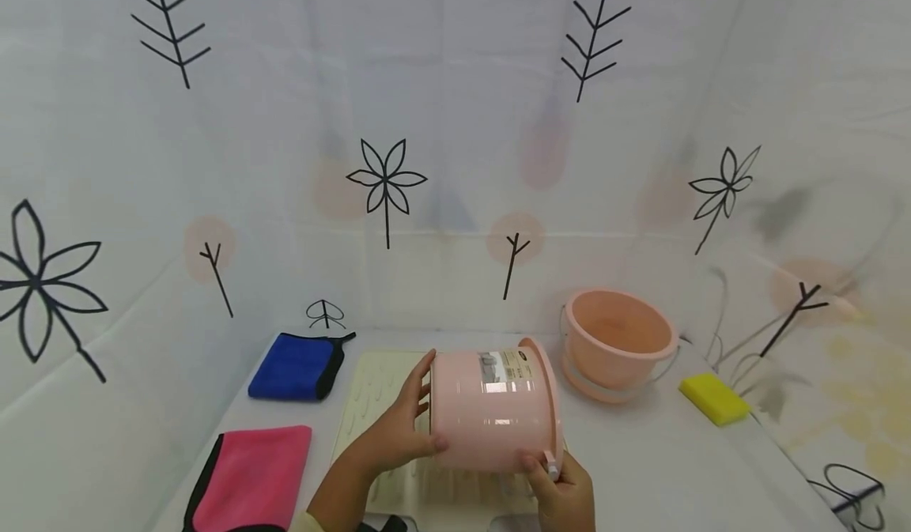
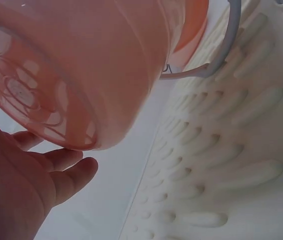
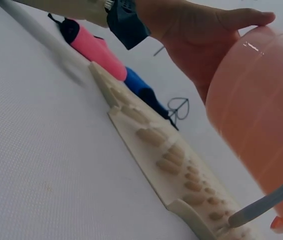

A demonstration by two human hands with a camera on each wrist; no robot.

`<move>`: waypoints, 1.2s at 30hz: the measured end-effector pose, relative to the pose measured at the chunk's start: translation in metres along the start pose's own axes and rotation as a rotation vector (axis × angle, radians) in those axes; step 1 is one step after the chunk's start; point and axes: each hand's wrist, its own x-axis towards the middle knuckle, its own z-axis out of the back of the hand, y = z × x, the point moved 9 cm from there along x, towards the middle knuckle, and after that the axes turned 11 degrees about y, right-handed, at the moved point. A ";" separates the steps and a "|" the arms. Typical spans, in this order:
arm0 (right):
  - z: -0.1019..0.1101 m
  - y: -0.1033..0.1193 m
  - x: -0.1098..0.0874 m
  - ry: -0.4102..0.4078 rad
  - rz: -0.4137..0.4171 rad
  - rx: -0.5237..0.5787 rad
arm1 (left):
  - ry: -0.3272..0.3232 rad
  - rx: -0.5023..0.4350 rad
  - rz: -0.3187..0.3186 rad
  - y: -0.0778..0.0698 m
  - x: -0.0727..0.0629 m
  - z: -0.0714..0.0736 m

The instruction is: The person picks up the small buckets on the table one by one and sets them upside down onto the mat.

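Both hands hold a pink plastic bucket (image 1: pixel 491 421) tipped on its side, its mouth toward the right and a printed label facing up. My left hand (image 1: pixel 398 437) supports the base end, thumb on the side wall and fingers spread at the bottom edge. In the left wrist view, the fingers of the left hand (image 2: pixel 26 185) touch the rim of the round base. My right hand (image 1: pixel 565 488) grips the bucket near its mouth, thumb beside the handle joint. The grey handle (image 2: pixel 231 37) hangs down over a cream washboard (image 1: pixel 420 488) with raised ridges.
A second pink bucket (image 1: pixel 612 366) stands at the back right, a yellow sponge (image 1: pixel 715 399) beside it. At left lie a folded blue cloth (image 1: pixel 292 366) and a pink cloth (image 1: pixel 256 469), both black-edged. A patterned white curtain (image 1: pixel 441 121) hangs behind the table.
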 end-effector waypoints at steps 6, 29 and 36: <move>0.001 0.001 -0.001 0.014 -0.010 0.021 | -0.012 -0.041 -0.029 0.005 0.005 -0.007; -0.006 -0.002 -0.003 0.126 0.000 -0.066 | -0.151 -0.131 -0.058 0.010 0.001 -0.013; -0.011 0.001 -0.004 0.190 -0.011 -0.056 | -0.152 -0.119 -0.087 0.009 0.001 -0.012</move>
